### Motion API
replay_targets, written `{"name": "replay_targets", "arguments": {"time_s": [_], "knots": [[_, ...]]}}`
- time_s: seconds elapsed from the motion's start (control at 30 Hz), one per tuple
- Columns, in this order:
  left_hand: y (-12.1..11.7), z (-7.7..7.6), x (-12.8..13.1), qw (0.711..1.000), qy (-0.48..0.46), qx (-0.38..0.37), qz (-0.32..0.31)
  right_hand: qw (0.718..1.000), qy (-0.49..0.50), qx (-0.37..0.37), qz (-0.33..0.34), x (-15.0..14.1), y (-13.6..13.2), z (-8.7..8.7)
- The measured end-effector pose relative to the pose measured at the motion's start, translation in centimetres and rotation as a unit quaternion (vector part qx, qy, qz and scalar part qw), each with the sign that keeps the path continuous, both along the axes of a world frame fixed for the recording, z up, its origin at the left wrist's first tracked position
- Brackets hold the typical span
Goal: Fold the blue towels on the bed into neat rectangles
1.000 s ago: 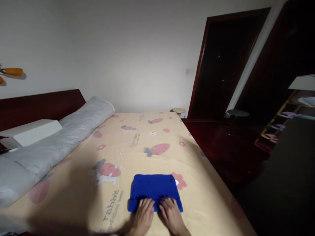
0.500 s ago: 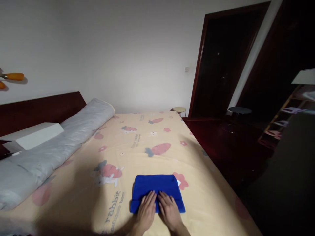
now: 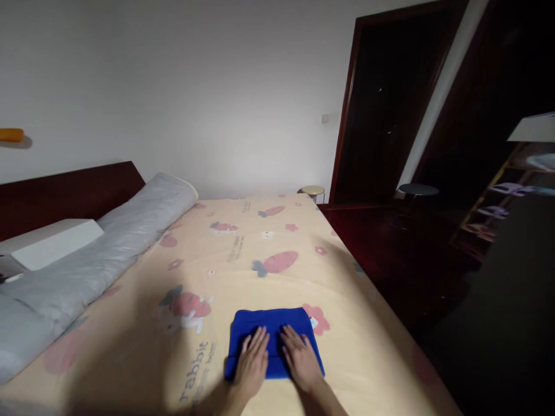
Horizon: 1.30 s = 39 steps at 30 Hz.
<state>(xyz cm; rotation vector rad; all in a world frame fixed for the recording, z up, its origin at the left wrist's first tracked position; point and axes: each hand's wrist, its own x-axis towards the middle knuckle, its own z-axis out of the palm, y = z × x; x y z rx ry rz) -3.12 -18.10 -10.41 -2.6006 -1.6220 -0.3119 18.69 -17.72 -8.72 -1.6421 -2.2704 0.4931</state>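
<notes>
A folded blue cloth lies flat on the bed, with a small white tag at its right edge. My left hand rests palm down on the cloth's left half, fingers stretched out. On the right half, my right hand lies flat too, its fingers slightly spread. A strip of blue shows between the two hands. Neither hand grips anything. A crease or fold edge runs across the cloth's near part.
A yellow sheet printed with carrots and rabbits covers the bed. At the left lie a rolled grey quilt and a white box. Beyond the bed are a round stool, a dark stool and a shoe rack.
My hands have moved apart and slightly farther up the cloth, from close together at its middle to opposite halves. The camera view has shifted a little.
</notes>
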Motion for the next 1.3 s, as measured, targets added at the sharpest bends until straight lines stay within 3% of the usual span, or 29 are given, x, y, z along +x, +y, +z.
{"name": "replay_targets", "arguments": {"time_s": [0.07,0.13,0.27,0.33,0.37,0.43,0.53,0.63,0.73,0.83,0.9,0.97,1.07,1.13,1.2,1.3], "knots": [[1.0,0.2,2.4,0.998,0.002,-0.062,-0.002,0.999,0.005,-0.031,0.031,-2.2,0.7,0.5],[2.0,0.2,1.5,0.995,0.011,-0.091,0.041,0.998,-0.022,-0.054,0.004,-1.3,1.7,0.3],[2.8,0.1,-7.2,0.977,0.043,-0.062,0.2,0.988,-0.08,-0.017,-0.132,6.1,2.8,-1.4],[2.5,0.1,-10.4,0.973,0.046,-0.008,0.225,0.984,-0.072,0.033,-0.157,8.2,2.6,-2.1],[2.3,0.1,-10.7,0.976,0.042,0.022,0.212,0.986,-0.059,0.055,-0.146,8.1,2.4,-2.1],[2.0,0.3,-8.7,0.987,0.026,0.058,0.148,0.993,-0.029,0.07,-0.092,5.7,2.1,-1.6],[2.2,0.4,-2.0,0.999,0.002,0.023,0.036,1.0,-0.007,0.017,0.008,-0.2,2.5,-0.3],[3.5,0.5,1.5,0.996,-0.007,-0.074,0.049,0.998,-0.041,-0.041,0.014,-2.1,3.9,0.3],[4.9,0.7,-2.0,0.978,0.016,-0.132,0.159,0.992,-0.084,-0.057,-0.07,2.5,5.0,0.1],[4.8,1.4,-8.7,0.968,0.03,-0.05,0.244,0.986,-0.103,-0.018,-0.131,9.3,4.3,-0.3],[3.4,2.0,-11.8,0.976,0.031,0.033,0.215,0.988,-0.098,0.043,-0.114,12.2,2.5,-0.5],[1.2,2.6,-12.3,0.989,0.038,0.071,0.125,0.99,-0.079,0.105,-0.05,12.6,0.1,-0.6],[-2.5,2.4,-8.7,0.996,0.056,0.046,-0.045,0.988,-0.048,0.134,0.061,9.7,-3.3,-1.1],[-4.2,1.3,-5.3,0.988,0.057,0.017,-0.139,0.985,-0.03,0.122,0.116,6.9,-4.6,-1.9],[-4.8,-0.3,-3.1,0.986,0.053,0.001,-0.161,0.984,-0.018,0.116,0.13,5.0,-4.9,-3.2],[-4.5,-2.0,-3.5,0.991,0.054,-0.011,-0.122,0.984,-0.017,0.132,0.116,5.1,-4.7,-5.5]]}}
